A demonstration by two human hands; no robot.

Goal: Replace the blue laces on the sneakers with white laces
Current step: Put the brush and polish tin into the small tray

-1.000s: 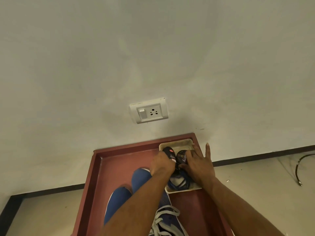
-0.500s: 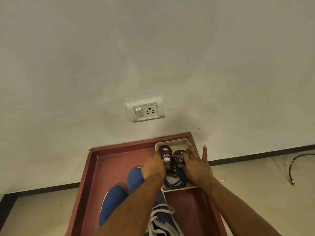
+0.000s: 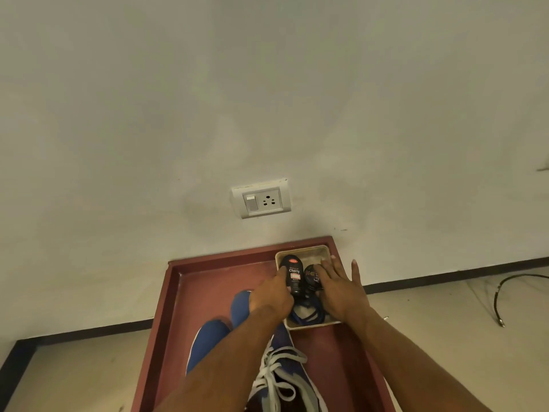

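Observation:
Two blue sneakers lie toe-away on the red-brown table (image 3: pixel 202 292): the left sneaker (image 3: pixel 205 343) is mostly under my forearm, and the right sneaker (image 3: pixel 285 379) carries white laces (image 3: pixel 277 374). Blue laces (image 3: pixel 309 313) lie bunched in the near end of a beige tray (image 3: pixel 315 251) at the table's back right. My left hand (image 3: pixel 271 295) is against the left side of a black bottle (image 3: pixel 294 275) in the tray, thumb along it, fingers curled down and hidden. My right hand (image 3: pixel 338 288) rests flat, fingers spread, over a round black tin (image 3: pixel 310 278) and the tray's right edge.
The table has a raised rim and stands against a white wall with a socket plate (image 3: pixel 260 198). A black cable (image 3: pixel 505 295) lies on the pale floor to the right. A dark skirting strip runs along the wall's foot.
My left hand has slid off the black bottle to its left side, so the label now shows. My right hand has flattened over the tin. The view has shifted slightly.

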